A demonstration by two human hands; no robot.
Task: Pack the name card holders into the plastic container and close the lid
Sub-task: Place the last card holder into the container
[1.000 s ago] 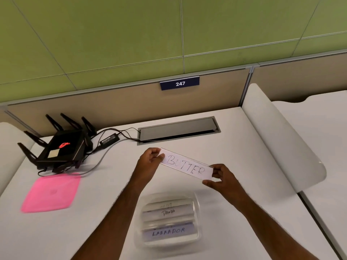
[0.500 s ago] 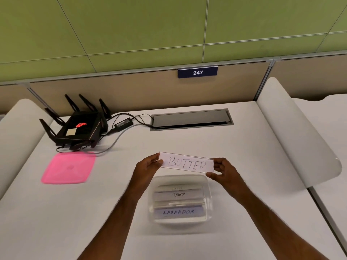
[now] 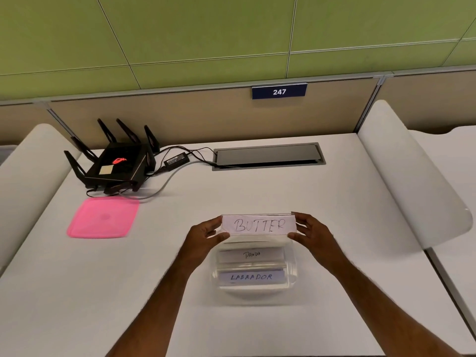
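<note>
White desk (image 3: 257, 191), bare across the middle; black router (image 3: 116, 164) with cables at back left, pink lid (image 3: 103, 218) flat just in front of it, well apart from the clear plastic container (image 3: 292, 276) at near centre. Container holds card holders PANDA (image 3: 251, 255) and LABRADOR (image 3: 251, 276), lying flat. Over its far rim, left hand (image 3: 203, 237) and right hand (image 3: 313, 231) pinch the ends of the BUTTER card holder (image 3: 257, 225), fingers closed on it, level, hiding the container's back edge.

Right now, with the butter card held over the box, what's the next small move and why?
Probably lower the butter card into the far end of the clear box. Both the left hand and right hand hold it above that spot, behind the panda card; the pink lid waits aside.
</note>
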